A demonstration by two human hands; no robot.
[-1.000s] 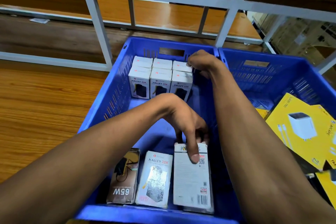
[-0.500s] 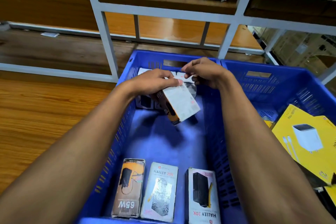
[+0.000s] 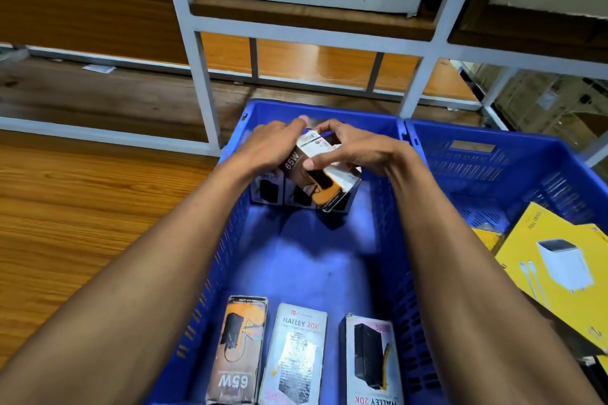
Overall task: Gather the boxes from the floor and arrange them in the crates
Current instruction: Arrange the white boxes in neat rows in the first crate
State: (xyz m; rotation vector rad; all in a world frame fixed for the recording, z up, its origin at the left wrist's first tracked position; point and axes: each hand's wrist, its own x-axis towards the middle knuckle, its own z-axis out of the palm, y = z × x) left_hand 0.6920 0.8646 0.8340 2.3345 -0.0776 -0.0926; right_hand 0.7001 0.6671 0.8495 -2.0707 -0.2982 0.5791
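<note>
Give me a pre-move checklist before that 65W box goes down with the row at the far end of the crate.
1. Both hands on the 65W box: left hand, right hand: ok.
2. Box squared with the standing boxes: not ok, tilted.
3. Free slot in the row: cannot tell, hands hide it.
4. Blue crate floor ahead bare: ok.
5. Three near boxes, including the HALLEY 20K box, clear of path: ok.
</note>
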